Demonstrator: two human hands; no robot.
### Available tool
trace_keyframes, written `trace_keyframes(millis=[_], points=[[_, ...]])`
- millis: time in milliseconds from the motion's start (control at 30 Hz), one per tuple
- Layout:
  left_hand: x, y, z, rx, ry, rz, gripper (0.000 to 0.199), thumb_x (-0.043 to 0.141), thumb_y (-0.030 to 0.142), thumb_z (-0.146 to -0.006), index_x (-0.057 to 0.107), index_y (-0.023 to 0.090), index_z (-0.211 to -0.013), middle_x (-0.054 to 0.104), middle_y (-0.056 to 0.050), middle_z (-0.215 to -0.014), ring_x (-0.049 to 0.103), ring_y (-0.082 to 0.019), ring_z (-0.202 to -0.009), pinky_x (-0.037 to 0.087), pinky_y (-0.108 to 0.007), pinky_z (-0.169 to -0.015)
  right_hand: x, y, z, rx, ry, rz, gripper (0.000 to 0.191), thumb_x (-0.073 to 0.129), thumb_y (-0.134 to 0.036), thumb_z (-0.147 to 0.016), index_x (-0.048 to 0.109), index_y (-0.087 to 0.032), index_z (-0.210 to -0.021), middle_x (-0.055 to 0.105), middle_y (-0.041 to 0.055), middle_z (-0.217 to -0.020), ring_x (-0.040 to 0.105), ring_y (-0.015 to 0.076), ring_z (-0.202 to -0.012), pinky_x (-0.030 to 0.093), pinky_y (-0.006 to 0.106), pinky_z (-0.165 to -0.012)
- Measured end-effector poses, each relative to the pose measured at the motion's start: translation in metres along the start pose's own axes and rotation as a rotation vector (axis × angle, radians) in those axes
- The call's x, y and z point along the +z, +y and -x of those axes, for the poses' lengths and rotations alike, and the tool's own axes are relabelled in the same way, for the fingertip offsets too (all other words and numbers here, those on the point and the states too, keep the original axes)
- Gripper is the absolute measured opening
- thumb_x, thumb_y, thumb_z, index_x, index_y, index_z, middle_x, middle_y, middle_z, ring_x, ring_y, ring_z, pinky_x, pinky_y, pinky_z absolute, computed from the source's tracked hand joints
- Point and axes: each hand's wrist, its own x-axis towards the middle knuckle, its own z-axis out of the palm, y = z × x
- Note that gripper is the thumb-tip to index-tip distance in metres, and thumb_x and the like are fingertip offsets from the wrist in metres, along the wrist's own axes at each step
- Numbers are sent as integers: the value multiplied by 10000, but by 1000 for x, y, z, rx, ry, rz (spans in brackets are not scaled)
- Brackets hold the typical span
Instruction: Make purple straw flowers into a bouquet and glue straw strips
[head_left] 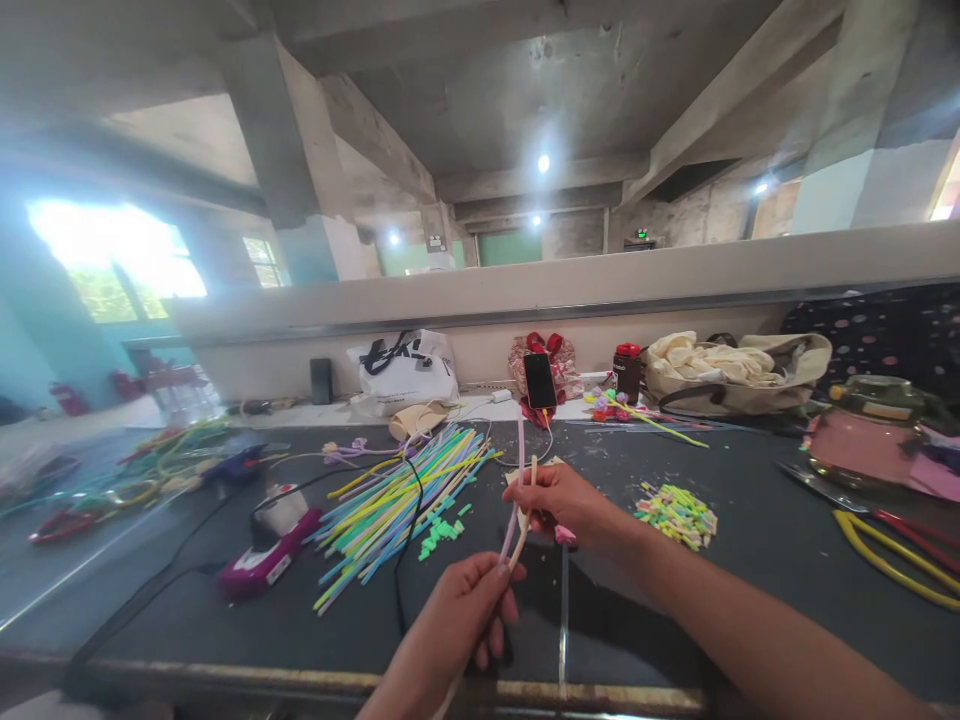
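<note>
The left hand [465, 610] pinches the lower ends of two thin sticks [520, 500], one pink, one cream. Just above, the right hand [566, 505] closes its fingers around them higher up. Left of both hands lies a pile of coloured sticks [397, 505]; right, small cut pieces [677, 513].

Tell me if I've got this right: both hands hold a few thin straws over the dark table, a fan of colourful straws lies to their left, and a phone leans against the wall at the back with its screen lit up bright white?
Nearly. The head view shows the phone with a dark screen, not lit white. The rest holds: the left hand and right hand hold thin straws over the dark table, and the fan of colourful straws lies to their left.
</note>
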Motion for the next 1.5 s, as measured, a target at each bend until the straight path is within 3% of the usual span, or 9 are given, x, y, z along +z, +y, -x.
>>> trace_keyframes(millis=[200, 633, 867, 1000, 1500], points=[[0, -2, 3, -8, -24, 20, 353, 493, 456, -716, 560, 117, -789, 468, 72, -420, 265, -6, -278, 134, -142, -294, -10, -7, 4, -27, 43, -83, 205, 598, -328, -704, 625, -127, -730, 497, -54, -484, 453, 34, -382, 275, 131, -322], [1, -4, 19, -177, -5, 120, 313, 454, 385, -745, 558, 106, -843, 585, 2, -473, 486, -71, -309, 309, -138, -287, -28, 9, -4, -4, 39, -268, 258, 630, -343, -701, 621, -113, -817, 477, -60, -419, 374, 28, -328, 313, 147, -331], [3, -4, 26, -139, 33, 141, 317, 436, 370, -759, 568, 90, -826, 582, -12, -448, 475, -59, -296, 288, -120, -283, -34, 12, -5, -24, 69, -320, 250, 655, -337, -678, 597, -126, -799, 457, -74, -429, 350, 35, -332, 337, 170, -339], [-1, -8, 24, -195, -7, 125, 331, 450, 390, -742, 563, 98, -849, 598, -17, -469, 476, -70, -295, 294, -135, -278, -39, 12, -5, -44, 97, -331, 244, 680, -339, -648, 583, -137, -743, 474, -72, -439, 360, 38, -340, 336, 172, -346], [-4, -14, 18, -234, -58, 51, 415, 473, 470, -697, 567, 100, -860, 607, -20, -504, 498, -85, -332, 310, -161, -306, -58, 16, -14, -19, 135, -349, 362, 719, -315, -599, 634, -118, -890, 515, -49, -459, 428, 49, -386, 325, 174, -380]])
